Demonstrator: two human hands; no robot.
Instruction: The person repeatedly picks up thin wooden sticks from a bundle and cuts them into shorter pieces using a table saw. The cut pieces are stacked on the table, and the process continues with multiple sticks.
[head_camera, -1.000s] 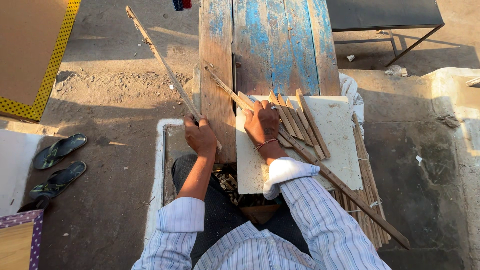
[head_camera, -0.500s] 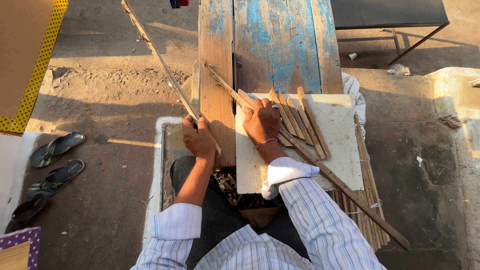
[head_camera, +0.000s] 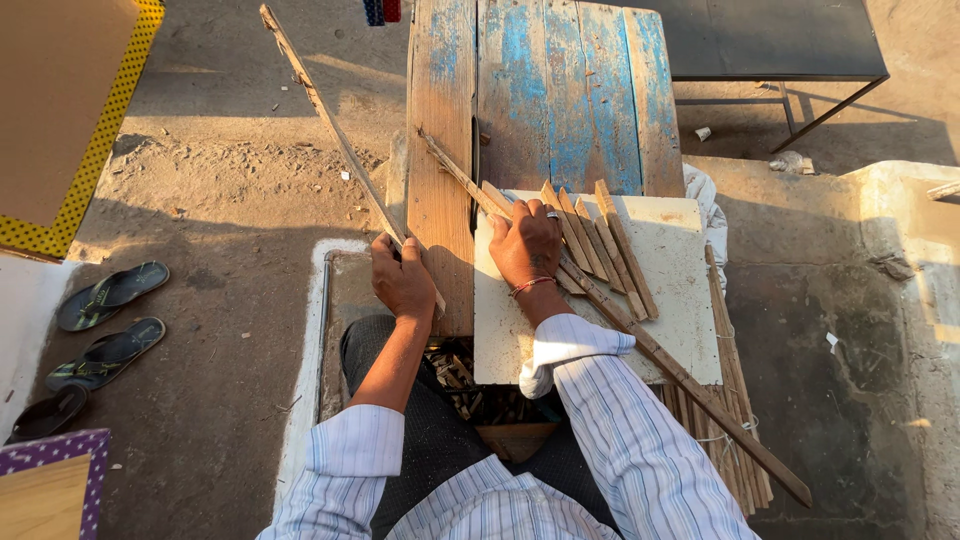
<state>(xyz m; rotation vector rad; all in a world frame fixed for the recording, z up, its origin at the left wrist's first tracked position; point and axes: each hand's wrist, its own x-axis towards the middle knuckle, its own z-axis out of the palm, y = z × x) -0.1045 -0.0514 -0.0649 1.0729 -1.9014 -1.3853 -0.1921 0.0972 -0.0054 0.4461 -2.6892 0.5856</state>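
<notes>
Dusty ground in low, warm sunlight surrounds a worn wooden tabletop (head_camera: 560, 90) with flaking blue paint, and the person sits at its near end with a pale flat board (head_camera: 680, 330) laid across it as a working surface.

On that board the right hand (head_camera: 527, 248) presses down, fingers spread, on a long wooden strip (head_camera: 640, 335) that runs diagonally from the tabletop's planks to well past the person's right knee. The hand's grip is flat and bearing down rather than wrapped, apparently to keep the strip from sliding.

Just beside it, several short cut sticks (head_camera: 610, 250) lie fanned on the board, touching one another, near enough to reach.

The left hand (head_camera: 402, 280) is closed around a second long strip (head_camera: 340, 150), near its lower end, so that the rest angles up and away over the ground to the left. Held low like this, it stays clear of the board.

A bundle of thin slats (head_camera: 735, 400), tied with cord, rests along the board's right edge. Dark sandals (head_camera: 110, 325) sit on the ground at far left, well apart from the work.
</notes>
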